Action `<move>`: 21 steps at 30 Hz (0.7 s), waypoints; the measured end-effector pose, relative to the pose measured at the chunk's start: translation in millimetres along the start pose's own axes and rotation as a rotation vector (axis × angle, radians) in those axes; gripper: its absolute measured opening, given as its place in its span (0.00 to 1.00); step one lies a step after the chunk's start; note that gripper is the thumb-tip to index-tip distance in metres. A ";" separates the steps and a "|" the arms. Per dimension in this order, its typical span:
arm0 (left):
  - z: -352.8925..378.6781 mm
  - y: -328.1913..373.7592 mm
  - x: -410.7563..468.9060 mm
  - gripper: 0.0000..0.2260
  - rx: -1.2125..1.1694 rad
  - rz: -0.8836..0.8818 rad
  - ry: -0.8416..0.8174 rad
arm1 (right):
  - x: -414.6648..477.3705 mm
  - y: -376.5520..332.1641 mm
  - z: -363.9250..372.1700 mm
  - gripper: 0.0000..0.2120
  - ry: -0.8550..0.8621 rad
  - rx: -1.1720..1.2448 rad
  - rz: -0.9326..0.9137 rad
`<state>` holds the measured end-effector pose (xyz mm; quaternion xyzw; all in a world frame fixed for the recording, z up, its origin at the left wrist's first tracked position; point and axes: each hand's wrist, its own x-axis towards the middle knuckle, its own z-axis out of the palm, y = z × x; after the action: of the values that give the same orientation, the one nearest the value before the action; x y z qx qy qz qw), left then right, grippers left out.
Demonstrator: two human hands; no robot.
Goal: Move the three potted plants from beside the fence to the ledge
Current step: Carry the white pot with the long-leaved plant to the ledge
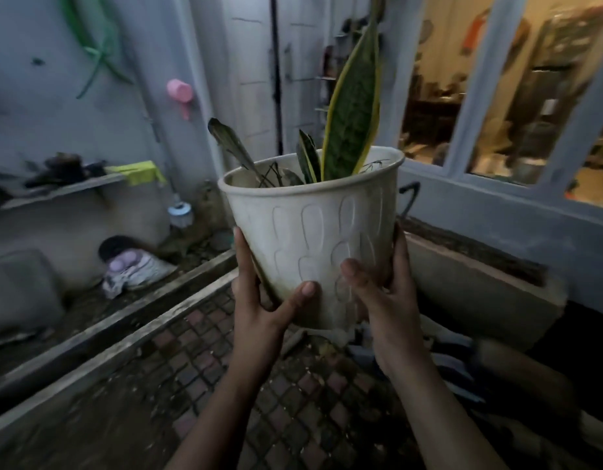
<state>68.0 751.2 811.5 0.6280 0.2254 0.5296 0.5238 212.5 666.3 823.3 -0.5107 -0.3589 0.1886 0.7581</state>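
A white plastic pot (310,228) with oval relief marks is held up in the air at the middle of the view. A snake plant (352,113) with yellow-edged green leaves stands in it, beside a wilted dark leaf. My left hand (259,293) grips the pot's lower left side, thumb across the front. My right hand (381,290) clasps the lower right side. A concrete ledge (479,283) runs below the window to the right, just behind the pot. No other potted plant shows, and no fence is in view.
Tiled floor (208,368) lies below, bordered by concrete curbs (130,320). A shelf (63,191) with dark items and a yellow cloth hangs on the left wall. Shoes (137,269) lie on the ground. A lit window (496,96) is at right and a door (259,79) is straight ahead.
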 end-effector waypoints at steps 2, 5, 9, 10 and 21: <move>-10.5 -12.0 26.6 0.53 0.032 0.011 0.063 | 32.8 15.3 17.7 0.48 -0.079 0.036 0.023; -30.2 -33.8 71.4 0.53 0.073 0.024 0.120 | 81.2 43.4 46.5 0.47 -0.165 0.083 0.067; -60.9 -73.5 138.4 0.54 0.118 0.053 0.169 | 145.0 90.9 87.6 0.44 -0.204 0.097 0.061; -68.1 -85.2 157.4 0.53 0.130 0.051 0.171 | 161.5 105.2 98.3 0.44 -0.205 0.111 0.089; -123.9 -222.6 349.2 0.53 0.091 -0.028 0.183 | 333.1 252.2 192.1 0.39 -0.212 0.170 0.276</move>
<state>134.6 1173.6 748.2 0.5970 0.3049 0.5663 0.4795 314.9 1109.1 753.3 -0.4664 -0.3461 0.3732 0.7235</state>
